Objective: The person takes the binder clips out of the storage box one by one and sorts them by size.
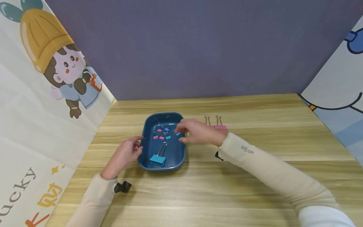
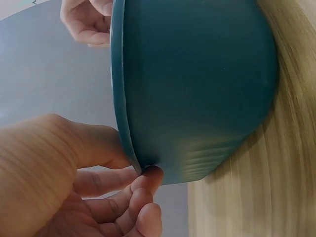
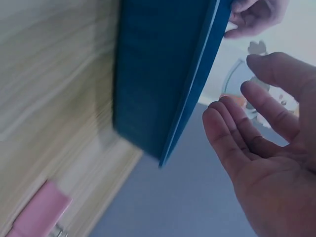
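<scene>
A dark blue tray (image 1: 141,162) stands on the table. Inside it lie a large teal binder clip (image 1: 157,160) and several small binder clips (image 1: 161,138) in pink, blue and teal. My left hand (image 1: 124,156) holds the tray's left rim, pinching it between thumb and fingers in the left wrist view. Above the tray's right rim hovers my right hand (image 1: 195,130), fingers loosely bent and apart, nothing between them in the right wrist view (image 3: 266,133). It partly hides a small teal clip (image 1: 178,134) below.
Large pink binder clips (image 1: 221,128) stand right of the tray, partly behind my right wrist. A purple-grey panel (image 1: 198,47) rises at the table's (image 1: 198,201) back edge. Printed white panels flank it, one on the left (image 1: 17,104) and one on the right (image 1: 334,78).
</scene>
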Demonstrator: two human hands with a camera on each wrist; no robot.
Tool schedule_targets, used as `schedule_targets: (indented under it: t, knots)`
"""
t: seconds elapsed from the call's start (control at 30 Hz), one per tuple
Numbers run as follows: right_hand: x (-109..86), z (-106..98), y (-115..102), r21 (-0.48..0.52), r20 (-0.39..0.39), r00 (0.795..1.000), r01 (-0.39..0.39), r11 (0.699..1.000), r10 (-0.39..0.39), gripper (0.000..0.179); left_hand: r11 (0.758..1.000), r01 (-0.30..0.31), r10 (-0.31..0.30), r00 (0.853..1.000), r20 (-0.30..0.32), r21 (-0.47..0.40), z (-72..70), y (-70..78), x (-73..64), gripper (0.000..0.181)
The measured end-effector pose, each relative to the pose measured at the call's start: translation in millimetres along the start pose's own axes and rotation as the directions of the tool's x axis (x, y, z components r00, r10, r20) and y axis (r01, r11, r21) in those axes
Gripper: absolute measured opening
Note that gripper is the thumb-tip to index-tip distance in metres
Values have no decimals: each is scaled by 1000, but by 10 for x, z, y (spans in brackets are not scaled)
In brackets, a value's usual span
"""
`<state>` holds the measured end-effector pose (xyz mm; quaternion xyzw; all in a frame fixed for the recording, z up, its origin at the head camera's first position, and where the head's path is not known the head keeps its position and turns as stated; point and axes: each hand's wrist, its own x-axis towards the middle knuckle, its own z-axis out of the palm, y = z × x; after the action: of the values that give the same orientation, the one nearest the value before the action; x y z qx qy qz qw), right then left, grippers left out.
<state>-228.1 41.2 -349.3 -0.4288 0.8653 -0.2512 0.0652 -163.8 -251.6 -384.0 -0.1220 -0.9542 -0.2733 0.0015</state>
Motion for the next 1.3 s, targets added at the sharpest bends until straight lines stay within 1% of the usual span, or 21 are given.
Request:
schedule_targets:
  t: [0.1, 0.2, 0.33, 0.43, 0.53, 0.63, 0.77, 0.93, 1.07, 1.17, 1.3]
  knots:
    - [41, 58, -77, 11, 22, 1000, 10, 1000, -10, 23, 1000, 9, -9, 1000, 6, -5, 3, 9, 10, 41]
    - [89, 136, -137, 16, 54, 998, 37, 999, -38, 23, 1000, 13, -13, 1000, 13, -11, 0, 22, 15, 41]
    - [166, 250, -225, 47, 119, 991, 58, 997, -63, 26, 1000, 11, -11, 1000, 12, -10, 6, 27, 16, 41]
    - [244, 348, -285, 77, 172, 983, 59, 995, -72, 29, 1000, 2, -2, 1000, 0, -2, 12, 18, 18, 40]
    - [330, 463, -319, 93, 219, 974, 45, 995, -64, 29, 1000, -21, 22, 1000, -21, 13, 20, 12, 27, 40]
    - [408, 554, -345, 80, 268, 963, 21, 997, -42, 31, 999, -31, 31, 999, -33, 24, 24, 10, 38, 39]
    - [476, 625, -375, 26, 318, 948, -4, 1000, -4, 33, 1000, -23, 23, 999, -31, 16, 26, 12, 41, 39]
    - [503, 683, -390, 2, 335, 942, -16, 1000, 14, 32, 1000, -11, 11, 1000, -17, 9, 33, 25, 36, 40]
    - [514, 725, -399, -25, 328, 944, -14, 1000, 21, 30, 1000, -5, 5, 1000, -10, 5, 30, 30, 35, 40]
    - [527, 757, -405, -49, 320, 947, -8, 999, 23, 29, 1000, -12, 12, 1000, -16, 7, 27, 23, 35, 40]
    - [544, 784, -420, -53, 314, 949, -13, 999, 29, 27, 1000, -23, 24, 999, -23, 9, 22, 12, 32, 39]
